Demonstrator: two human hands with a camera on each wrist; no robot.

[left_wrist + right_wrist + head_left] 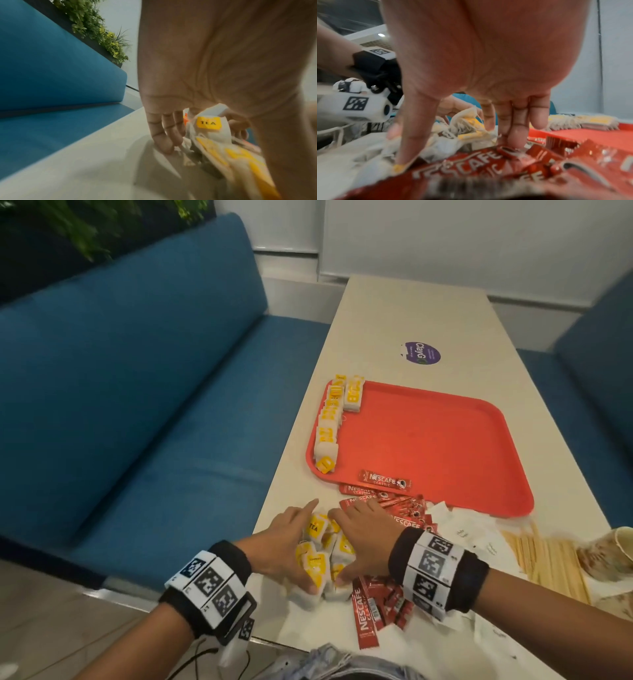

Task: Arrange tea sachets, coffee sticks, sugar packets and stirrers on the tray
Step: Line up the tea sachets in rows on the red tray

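The loose tea sachets (323,556), white with yellow labels, lie heaped at the near left edge of the table (394,313), pressed between your two hands. Your left hand (286,537) flanks the heap on its left: the fingers run down straight to the tabletop in the left wrist view, the thumb lies along the near side of the pile, and the forefinger points toward the tray. Your right hand (364,537) flanks the heap on its right, fingers straight and close together with their tips among the coffee sticks, the thumb (406,136) spread wide and pressing on the sachets. Neither hand is wrapped round any one sachet; both stand flat against the pile.

More tea sachets (330,419) stand ranked along the left edge of the red tray (445,440), which sits just beyond the hands in the middle of the table. One coffee stick (385,480) lies on the tray's near rim. The other red coffee sticks (383,604) are strewn under and around your right wrist, touching the tea heap. To their right lie white sugar packets (462,532), then pale wooden stirrers (544,559), then a paper cup (621,542) at the frame's edge. A round purple sticker (420,353) marks the tabletop beyond the tray. A blue bench (137,392) runs along the table's left side.
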